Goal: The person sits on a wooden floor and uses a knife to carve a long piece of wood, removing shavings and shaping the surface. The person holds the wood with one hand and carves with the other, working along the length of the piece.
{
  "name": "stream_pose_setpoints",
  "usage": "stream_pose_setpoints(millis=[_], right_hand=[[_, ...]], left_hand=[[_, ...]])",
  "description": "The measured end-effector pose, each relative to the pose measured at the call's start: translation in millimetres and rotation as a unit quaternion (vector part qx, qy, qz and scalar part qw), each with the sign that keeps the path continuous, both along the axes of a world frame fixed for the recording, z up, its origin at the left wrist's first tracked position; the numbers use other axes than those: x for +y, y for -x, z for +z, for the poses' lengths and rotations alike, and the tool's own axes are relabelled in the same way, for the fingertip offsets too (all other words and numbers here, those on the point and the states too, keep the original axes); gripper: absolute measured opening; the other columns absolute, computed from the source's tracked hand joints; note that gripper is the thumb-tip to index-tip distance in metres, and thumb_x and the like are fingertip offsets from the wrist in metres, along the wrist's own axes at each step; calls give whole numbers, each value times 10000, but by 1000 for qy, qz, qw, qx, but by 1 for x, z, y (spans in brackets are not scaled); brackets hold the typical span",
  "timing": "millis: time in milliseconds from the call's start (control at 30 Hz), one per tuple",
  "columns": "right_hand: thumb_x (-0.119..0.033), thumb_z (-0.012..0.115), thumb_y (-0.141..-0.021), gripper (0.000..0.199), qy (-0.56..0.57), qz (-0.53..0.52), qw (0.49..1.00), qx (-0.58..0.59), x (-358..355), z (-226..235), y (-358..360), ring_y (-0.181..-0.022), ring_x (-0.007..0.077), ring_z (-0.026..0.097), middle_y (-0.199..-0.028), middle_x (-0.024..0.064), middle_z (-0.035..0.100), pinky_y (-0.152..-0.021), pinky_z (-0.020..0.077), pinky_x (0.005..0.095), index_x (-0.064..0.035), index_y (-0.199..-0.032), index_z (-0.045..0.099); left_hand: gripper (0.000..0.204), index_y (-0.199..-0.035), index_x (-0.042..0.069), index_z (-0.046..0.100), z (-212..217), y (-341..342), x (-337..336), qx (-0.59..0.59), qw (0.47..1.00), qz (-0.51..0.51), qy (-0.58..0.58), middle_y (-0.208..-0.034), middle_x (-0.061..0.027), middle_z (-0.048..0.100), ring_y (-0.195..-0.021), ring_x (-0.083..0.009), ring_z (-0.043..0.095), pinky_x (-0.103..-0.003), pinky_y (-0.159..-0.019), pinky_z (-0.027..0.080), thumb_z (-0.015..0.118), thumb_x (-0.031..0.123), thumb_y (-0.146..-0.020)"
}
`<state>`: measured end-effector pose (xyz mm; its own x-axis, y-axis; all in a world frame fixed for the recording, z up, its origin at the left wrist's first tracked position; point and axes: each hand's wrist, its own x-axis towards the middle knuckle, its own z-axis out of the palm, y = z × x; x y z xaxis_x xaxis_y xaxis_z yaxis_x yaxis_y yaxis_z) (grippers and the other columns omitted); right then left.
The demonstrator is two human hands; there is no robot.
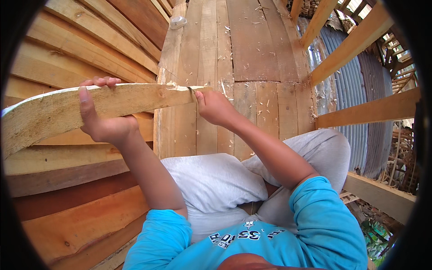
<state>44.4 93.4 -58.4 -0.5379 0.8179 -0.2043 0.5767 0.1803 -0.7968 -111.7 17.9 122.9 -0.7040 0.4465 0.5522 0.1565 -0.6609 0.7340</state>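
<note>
A long, curved, pale wooden plank (148, 97) is held on edge across my front, its broad end at the far left and its narrower end near the middle. My left hand (107, 127) grips it from below, thumb on the near face and fingertips over the top edge. At the narrow end my right hand (215, 108) is closed, with the thin dark blade of a knife (191, 92) showing at its fingers against the plank's top edge. The knife's handle is hidden in the hand. Rough, splintered wood stands up beside the blade.
I sit cross-legged on a plank floor (208, 49) scattered with wood shavings (226, 85). A board wall (58, 67) rises close on my left. On the right are wooden railings (364, 111) with corrugated metal sheeting (344, 58) beyond. A clear plastic container (178, 22) lies at the far end.
</note>
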Motion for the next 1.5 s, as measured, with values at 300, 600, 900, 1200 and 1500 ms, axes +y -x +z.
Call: stream_pose_setpoints(millis=[300, 600, 900, 1200, 1500], right_hand=[[-276, 333, -1036, 510, 30, -38, 999, -5, 13, -26, -7, -901, 473, 648, -893, 346, 648, -844, 499, 550, 73, -851, 656], [-307, 350, -1036, 532, -1, -7, 1000, 3, 15, -34, -18, -833, 480, 635, -854, 328, 646, -803, 490, 526, 96, -846, 641], [-307, 350, -1032, 528, 50, -1, 997, 66, 5, 2, -5, -848, 483, 637, -852, 329, 647, -817, 495, 533, 92, -846, 641], [-305, 340, -1035, 516, 11, 4, 999, 46, 0, 26, -2, -852, 474, 644, -887, 313, 661, -810, 500, 540, 82, -895, 651], [-293, 340, -1026, 488, -13, 39, 995, 89, -8, 49, -5, -960, 446, 639, -965, 319, 654, -847, 500, 526, 63, -922, 658]], left_hand=[[306, -1009, 12, 561, 2, -20, 4, -9, 1000, -20, 3, -864, -106, 556, -824, -237, 550, -396, -813, 479, 605, 289, -885], [300, -1007, 15, 557, 4, -24, 7, -10, 1000, 0, 5, -867, -111, 550, -829, -235, 550, -388, -827, 478, 596, 289, -890], [279, -992, 19, 564, 8, -33, 9, -27, 998, 51, 17, -852, -100, 564, -801, -219, 570, -362, -784, 492, 616, 274, -891], [263, -983, -7, 557, 5, -38, 3, -1, 999, 39, -6, -850, -116, 564, -789, -223, 570, -363, -776, 496, 626, 225, -880], [305, -1020, -8, 541, 4, -45, 0, 39, 999, 23, 13, -842, -115, 557, -814, -229, 576, -364, -788, 502, 610, 255, -881]])
